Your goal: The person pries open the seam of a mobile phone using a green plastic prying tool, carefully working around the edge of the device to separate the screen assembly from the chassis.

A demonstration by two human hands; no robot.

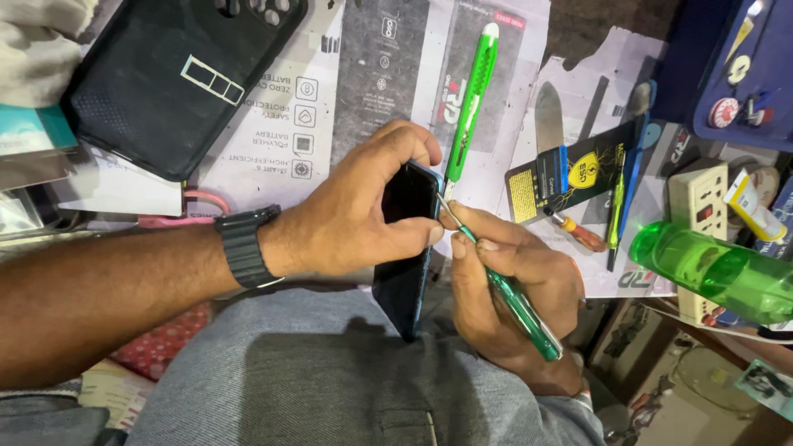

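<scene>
Roughly, by size:
Left hand: closed around the phone, over the lap.
Phone: upright on edge, probably slick, fragile glass; best held by its side edges.
Right hand: beside the phone, pinching a green screwdriver, tip at its edge.

Phone: black glass, blue edge. Screwdriver in right hand: clear green handle. Second driver: bright green, white cap. Phone case: black, dotted texture, white outlined rectangles. Watch strap: black. Bottle: translucent green. Trousers: grey.
</scene>
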